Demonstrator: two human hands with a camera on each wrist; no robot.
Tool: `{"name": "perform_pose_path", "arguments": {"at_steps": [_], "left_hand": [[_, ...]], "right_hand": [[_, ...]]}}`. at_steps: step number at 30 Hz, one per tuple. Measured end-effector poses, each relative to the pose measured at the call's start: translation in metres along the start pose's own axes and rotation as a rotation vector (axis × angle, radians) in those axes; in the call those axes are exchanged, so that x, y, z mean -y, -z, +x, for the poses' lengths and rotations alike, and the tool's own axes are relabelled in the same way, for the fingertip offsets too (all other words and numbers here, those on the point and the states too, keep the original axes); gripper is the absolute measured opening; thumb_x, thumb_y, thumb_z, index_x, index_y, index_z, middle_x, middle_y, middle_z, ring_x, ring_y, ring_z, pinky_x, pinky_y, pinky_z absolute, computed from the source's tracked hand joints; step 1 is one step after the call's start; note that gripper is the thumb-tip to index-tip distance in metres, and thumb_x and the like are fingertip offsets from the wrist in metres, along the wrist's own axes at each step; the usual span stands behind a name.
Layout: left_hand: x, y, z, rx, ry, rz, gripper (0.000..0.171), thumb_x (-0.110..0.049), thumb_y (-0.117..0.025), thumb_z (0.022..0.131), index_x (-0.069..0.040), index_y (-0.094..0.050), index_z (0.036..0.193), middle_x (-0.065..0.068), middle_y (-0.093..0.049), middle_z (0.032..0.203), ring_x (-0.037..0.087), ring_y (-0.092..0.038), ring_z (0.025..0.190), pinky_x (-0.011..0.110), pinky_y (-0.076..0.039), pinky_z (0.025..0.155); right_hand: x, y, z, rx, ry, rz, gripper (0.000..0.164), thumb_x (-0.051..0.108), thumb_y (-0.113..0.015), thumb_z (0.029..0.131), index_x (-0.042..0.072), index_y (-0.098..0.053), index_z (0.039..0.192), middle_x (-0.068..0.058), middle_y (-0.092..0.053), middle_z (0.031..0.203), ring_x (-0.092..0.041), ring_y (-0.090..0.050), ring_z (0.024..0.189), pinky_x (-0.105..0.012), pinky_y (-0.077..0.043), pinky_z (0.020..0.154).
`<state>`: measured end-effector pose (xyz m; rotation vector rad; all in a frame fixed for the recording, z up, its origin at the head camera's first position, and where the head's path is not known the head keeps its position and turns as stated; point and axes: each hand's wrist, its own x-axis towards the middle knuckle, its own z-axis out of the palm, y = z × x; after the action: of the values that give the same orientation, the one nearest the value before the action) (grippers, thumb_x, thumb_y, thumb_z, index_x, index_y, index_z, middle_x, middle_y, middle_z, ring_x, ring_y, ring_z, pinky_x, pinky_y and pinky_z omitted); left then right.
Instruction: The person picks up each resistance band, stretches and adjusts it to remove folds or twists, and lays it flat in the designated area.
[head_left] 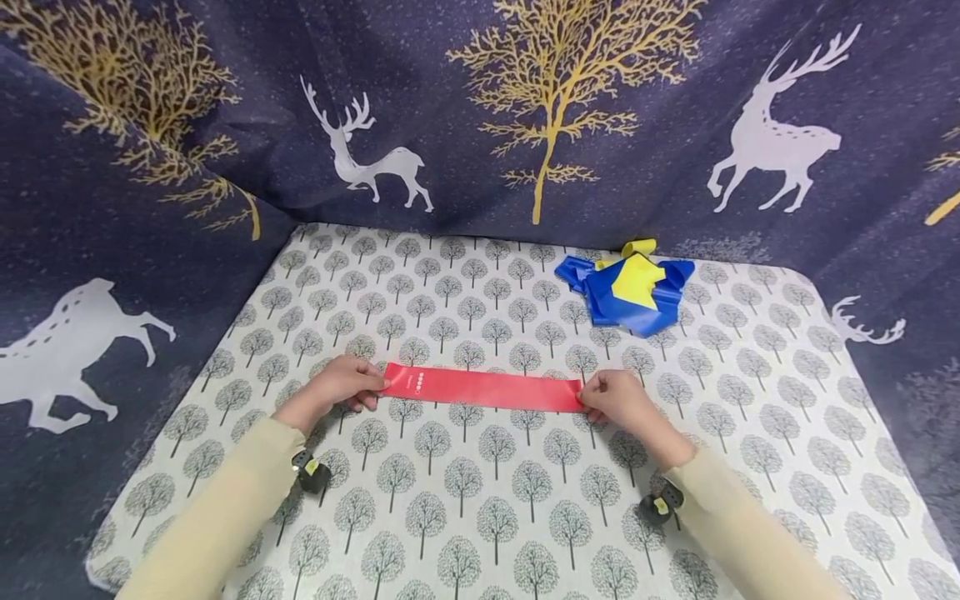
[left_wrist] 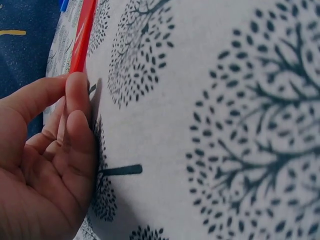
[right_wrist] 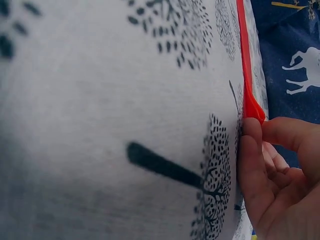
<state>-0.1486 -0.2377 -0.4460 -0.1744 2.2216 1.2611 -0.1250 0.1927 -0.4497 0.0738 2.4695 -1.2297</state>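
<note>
A red elastic resistance band [head_left: 483, 389] with small white markings near its left end stretches flat and straight across the middle of the table. My left hand [head_left: 348, 382] pinches its left end between thumb and fingertips; the left wrist view shows the red strip [left_wrist: 83, 40] running away from those fingers. At the opposite end, my right hand [head_left: 617, 395] pinches the band, and in the right wrist view the band's end [right_wrist: 254, 107] bunches into a small fold at the fingertips. Both hands rest low, close over the tablecloth.
Blue and yellow bands [head_left: 633, 287] lie in a loose heap at the table's back right. A white tablecloth [head_left: 461, 475] printed with grey trees covers the table. Behind it and to the sides hangs a dark blue curtain [head_left: 465, 108] with deer and golden trees.
</note>
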Motion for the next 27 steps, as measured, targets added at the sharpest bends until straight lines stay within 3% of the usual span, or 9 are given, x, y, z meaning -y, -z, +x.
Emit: {"name": "perform_pose_path", "arguments": {"at_steps": [5,14,27], "left_hand": [[0.003,0.002,-0.002,0.034,-0.002,0.011,0.035,-0.012,-0.062,0.100,0.012,-0.063,0.125,-0.001,-0.072,0.075,0.005,-0.064,0.063,0.019,-0.055,0.058],[0.000,0.002,-0.001,0.041,-0.003,0.040,0.026,-0.010,-0.066,0.096,0.009,-0.068,0.113,0.000,-0.071,0.075,0.006,-0.063,0.063,0.019,-0.056,0.059],[-0.001,0.001,-0.001,0.051,-0.026,0.081,0.021,-0.010,-0.070,0.092,0.007,-0.071,0.104,0.001,-0.071,0.078,0.007,-0.064,0.066,0.020,-0.058,0.064]], "right_hand": [[0.000,-0.001,-0.004,0.016,-0.009,-0.028,0.010,0.005,-0.067,0.092,-0.003,-0.068,0.089,-0.011,-0.073,0.077,-0.012,-0.065,0.062,-0.027,-0.061,0.059],[-0.005,0.001,-0.008,0.035,-0.002,-0.064,0.010,0.006,-0.068,0.091,-0.002,-0.066,0.086,-0.009,-0.071,0.075,-0.011,-0.063,0.058,-0.028,-0.060,0.057],[-0.005,0.003,-0.012,0.087,-0.045,0.031,0.009,0.003,-0.067,0.091,-0.005,-0.066,0.088,-0.009,-0.071,0.076,-0.012,-0.063,0.060,-0.028,-0.061,0.060]]}}
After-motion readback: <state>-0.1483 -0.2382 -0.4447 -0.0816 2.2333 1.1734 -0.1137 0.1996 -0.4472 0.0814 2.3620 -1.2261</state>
